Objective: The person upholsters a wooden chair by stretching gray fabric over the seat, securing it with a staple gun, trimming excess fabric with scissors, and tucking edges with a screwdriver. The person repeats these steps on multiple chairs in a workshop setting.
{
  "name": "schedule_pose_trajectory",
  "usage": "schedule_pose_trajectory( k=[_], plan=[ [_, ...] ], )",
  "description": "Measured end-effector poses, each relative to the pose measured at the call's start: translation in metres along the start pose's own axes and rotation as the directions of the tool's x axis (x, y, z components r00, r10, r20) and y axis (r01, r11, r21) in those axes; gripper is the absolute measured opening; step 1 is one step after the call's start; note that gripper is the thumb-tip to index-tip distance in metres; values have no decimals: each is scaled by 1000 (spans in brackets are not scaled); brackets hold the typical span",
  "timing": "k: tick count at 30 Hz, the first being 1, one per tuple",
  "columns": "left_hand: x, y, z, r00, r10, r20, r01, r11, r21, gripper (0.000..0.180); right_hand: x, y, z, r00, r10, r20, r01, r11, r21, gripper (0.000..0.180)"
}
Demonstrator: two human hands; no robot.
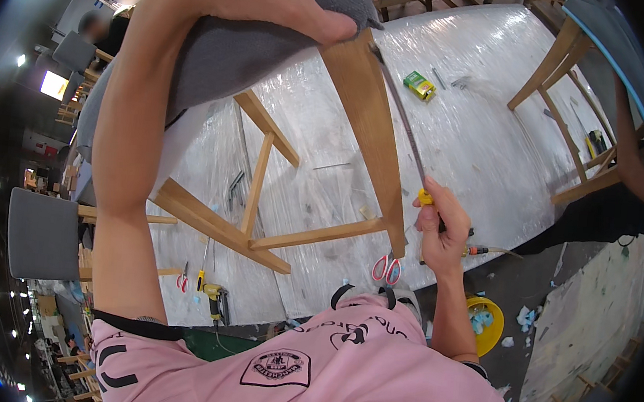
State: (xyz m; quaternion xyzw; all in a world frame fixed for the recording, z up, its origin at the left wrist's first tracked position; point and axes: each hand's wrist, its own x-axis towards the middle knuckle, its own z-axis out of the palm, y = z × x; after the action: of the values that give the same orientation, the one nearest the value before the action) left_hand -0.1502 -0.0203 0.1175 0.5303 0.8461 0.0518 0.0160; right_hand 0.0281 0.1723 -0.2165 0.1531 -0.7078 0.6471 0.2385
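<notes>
A wooden chair [363, 120] with grey upholstery [234, 63] is tilted over the plastic-covered worktop. My left hand [286, 2] grips its padded part near the top of the picture, the thumb pressed on the cloth beside a leg; some of the fingers are hidden or cut off by the upper edge. In my right hand [446, 223] is a long-shafted screwdriver [405, 124] with a yellow handle, the fingers closed round it. Its shaft runs alongside the leg, and the tip is up by the joint of leg and upholstery. I cannot tell whether the tip touches.
On the plastic sheet [495, 55] lie a green-yellow packet [419, 86], red-handled scissors [387, 269], pliers [183, 277] and a power tool [215, 303]. A yellow bucket [488, 330] stands lower right. Other chairs [42, 235] flank the worktop; a person's arm [632, 144] shows far right.
</notes>
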Motion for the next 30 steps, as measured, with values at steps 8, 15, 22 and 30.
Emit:
schedule_pose_trajectory(
  k=[8,15,22,30],
  plan=[
    [-2,-14,1,995,-65,-70,55,989,-138,34,21,-25,-3,999,-37,38,41,992,-116,39],
    [0,-16,-6,989,-149,-6,146,979,-139,34,31,-32,4,1000,-11,-8,9,979,-205,40],
    [2,-26,-1,999,-28,-18,24,983,-183,30,27,-29,5,1000,-2,-16,-1,977,-213,41],
    [0,-20,-8,999,-7,48,19,967,-255,36,44,-7,17,992,-125,-6,124,991,-52,44]
  ],
)
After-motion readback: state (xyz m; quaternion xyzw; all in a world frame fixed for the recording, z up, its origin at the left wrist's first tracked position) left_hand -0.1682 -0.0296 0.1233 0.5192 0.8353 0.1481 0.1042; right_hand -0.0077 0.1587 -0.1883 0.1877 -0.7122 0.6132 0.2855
